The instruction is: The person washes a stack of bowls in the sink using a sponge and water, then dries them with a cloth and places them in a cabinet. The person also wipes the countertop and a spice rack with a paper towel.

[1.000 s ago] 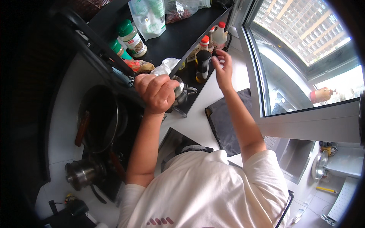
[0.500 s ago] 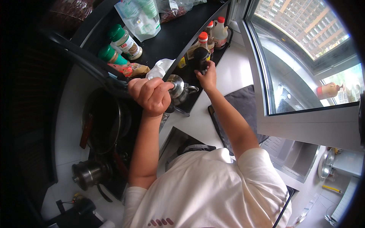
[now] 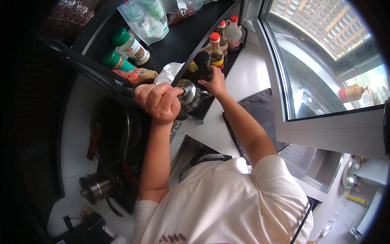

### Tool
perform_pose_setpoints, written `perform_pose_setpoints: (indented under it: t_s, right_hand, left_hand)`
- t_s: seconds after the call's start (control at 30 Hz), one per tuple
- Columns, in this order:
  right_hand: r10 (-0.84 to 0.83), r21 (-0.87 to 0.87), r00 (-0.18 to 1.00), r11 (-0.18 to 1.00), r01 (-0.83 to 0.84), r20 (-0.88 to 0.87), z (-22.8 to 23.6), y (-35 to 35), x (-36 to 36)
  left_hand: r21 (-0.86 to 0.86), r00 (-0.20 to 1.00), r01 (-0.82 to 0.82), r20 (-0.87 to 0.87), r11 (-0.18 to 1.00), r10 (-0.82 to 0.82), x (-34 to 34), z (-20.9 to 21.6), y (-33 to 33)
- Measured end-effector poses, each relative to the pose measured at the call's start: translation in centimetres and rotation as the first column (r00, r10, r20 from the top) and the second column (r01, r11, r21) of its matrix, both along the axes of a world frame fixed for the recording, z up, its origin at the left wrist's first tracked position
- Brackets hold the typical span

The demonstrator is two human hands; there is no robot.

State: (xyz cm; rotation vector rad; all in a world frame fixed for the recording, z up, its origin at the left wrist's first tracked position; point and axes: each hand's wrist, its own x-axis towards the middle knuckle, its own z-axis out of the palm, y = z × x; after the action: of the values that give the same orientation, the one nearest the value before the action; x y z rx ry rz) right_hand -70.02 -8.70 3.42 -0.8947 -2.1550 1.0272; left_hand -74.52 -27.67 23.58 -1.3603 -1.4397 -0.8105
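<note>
My right hand (image 3: 214,82) grips a dark bottle with a black cap (image 3: 203,65), which stands on or just above the lower shelf. Beside it is a sauce bottle with a red cap and yellow label (image 3: 216,51). A second red-capped bottle and a white jug (image 3: 233,34) stand behind. My left hand (image 3: 159,103) is closed in a fist at the end of a dark bar-like part (image 3: 118,90); what the fingers hold is hidden. Right next to that fist sits a shiny metal pot with a loop handle (image 3: 187,92).
Above, a black shelf (image 3: 178,49) carries green-capped spice jars (image 3: 136,51) and a white pouch (image 3: 144,24). A large pan (image 3: 109,134) and small metal pot (image 3: 95,189) lie left. To the right are a dark mat (image 3: 260,114), open window (image 3: 325,118) and sink (image 3: 321,168).
My right hand has moved slightly left with the dark bottle, uncovering more of the red-capped sauce bottle. My left hand stays almost in place.
</note>
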Motion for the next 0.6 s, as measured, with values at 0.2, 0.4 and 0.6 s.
perform_pose_setpoints:
  t_s: [0.2, 0.4, 0.6]
  right_hand:
    - [0.007, -0.179, 0.987, 0.983, -0.036, -0.163, -0.5, 0.9, 0.8]
    - [-0.037, -0.205, 0.904, 0.977, -0.057, -0.426, 2.3, 0.5, 5.5]
    - [0.078, -0.227, 0.862, 0.949, -0.218, -0.501, 8.4, -2.7, 10.7]
  left_hand:
    - [-0.009, 1.0, 0.014, 0.008, 1.0, -0.014, 0.0, 0.0, -0.1]
    - [0.009, 0.999, 0.025, 0.023, 1.0, -0.026, 0.2, -0.1, 0.1]
    - [-0.018, 1.0, 0.011, 0.022, 1.0, -0.011, 0.0, 0.1, -0.3]
